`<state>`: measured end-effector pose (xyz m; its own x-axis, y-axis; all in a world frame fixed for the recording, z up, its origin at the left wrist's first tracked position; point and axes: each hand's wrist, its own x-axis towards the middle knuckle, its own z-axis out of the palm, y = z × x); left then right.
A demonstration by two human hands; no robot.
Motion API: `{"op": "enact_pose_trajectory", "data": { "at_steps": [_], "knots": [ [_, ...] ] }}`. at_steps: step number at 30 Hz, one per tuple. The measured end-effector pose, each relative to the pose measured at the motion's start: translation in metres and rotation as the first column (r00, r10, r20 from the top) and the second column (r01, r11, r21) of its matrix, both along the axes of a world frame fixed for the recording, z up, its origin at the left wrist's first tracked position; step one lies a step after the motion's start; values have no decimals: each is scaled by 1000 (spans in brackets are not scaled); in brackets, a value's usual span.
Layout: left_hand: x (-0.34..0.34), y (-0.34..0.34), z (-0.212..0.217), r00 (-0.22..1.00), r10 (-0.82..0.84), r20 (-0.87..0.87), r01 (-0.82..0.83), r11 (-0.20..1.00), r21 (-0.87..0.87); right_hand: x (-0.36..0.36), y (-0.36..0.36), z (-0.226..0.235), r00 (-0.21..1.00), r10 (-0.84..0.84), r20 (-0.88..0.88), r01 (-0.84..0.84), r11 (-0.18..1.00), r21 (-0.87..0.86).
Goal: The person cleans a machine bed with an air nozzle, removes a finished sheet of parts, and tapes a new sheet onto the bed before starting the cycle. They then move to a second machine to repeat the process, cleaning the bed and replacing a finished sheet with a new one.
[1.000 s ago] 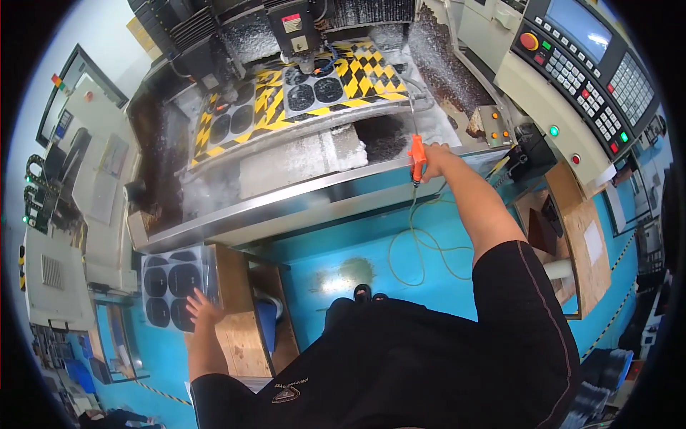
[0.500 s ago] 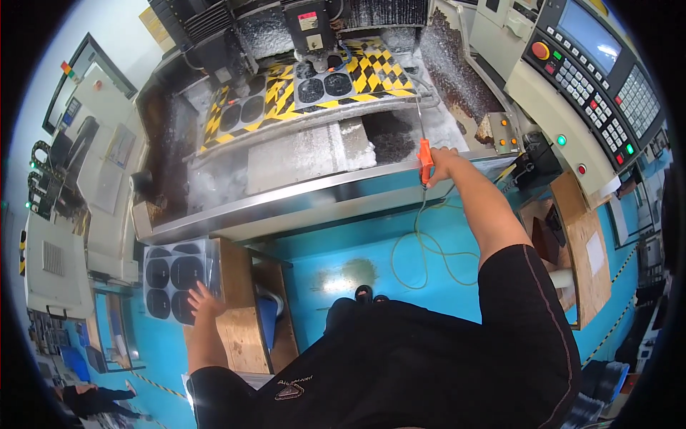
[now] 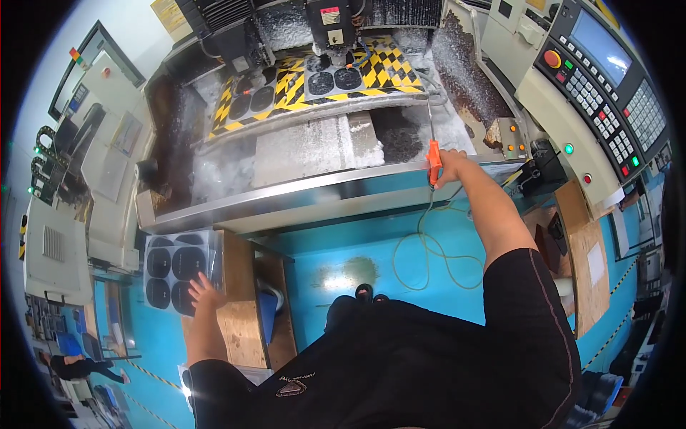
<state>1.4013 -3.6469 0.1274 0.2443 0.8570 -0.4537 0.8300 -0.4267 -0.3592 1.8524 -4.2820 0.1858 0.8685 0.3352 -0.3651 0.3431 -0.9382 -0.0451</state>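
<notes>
My right hand (image 3: pixel 449 169) is wrapped round an orange air blow gun (image 3: pixel 434 161) at the front edge of the machine. Its long thin nozzle (image 3: pixel 430 118) reaches over the machine bed, and a yellowish hose (image 3: pixel 423 243) trails from it in loops on the floor. My left hand (image 3: pixel 206 292) has its fingers spread above a clear sheet (image 3: pixel 171 275) with several rounded black shapes, beside a wooden cabinet; whether it touches the sheet I cannot tell. Inside the machine, similar black rounded pieces (image 3: pixel 348 79) lie on a yellow-and-black striped fixture plate (image 3: pixel 289 89).
Two dark spindle heads (image 3: pixel 327 28) hang above the striped plate. White residue coats the machine bed. A control panel (image 3: pixel 600 86) with a screen stands at right, above a wooden stand (image 3: pixel 592 264). The wooden cabinet (image 3: pixel 239 329) is at left; another person (image 3: pixel 78 366) is at lower left.
The view has shifted slightly, so the machine sits a little further right. Both hands keep nearly the same pose. The other person at lower left has moved left.
</notes>
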Motion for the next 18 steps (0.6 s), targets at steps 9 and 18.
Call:
{"op": "enact_pose_trajectory", "data": {
  "at_steps": [9,18],
  "knots": [
    [3,-3,3,1000,10,-23,-10,1000,13,-3,1,7,998,9,-57,-10,1000,-27],
    [9,-21,24,1000,25,-14,-26,999,-26,-3,0,6,1000,2,-30,-1,999,32]
  ]
}}
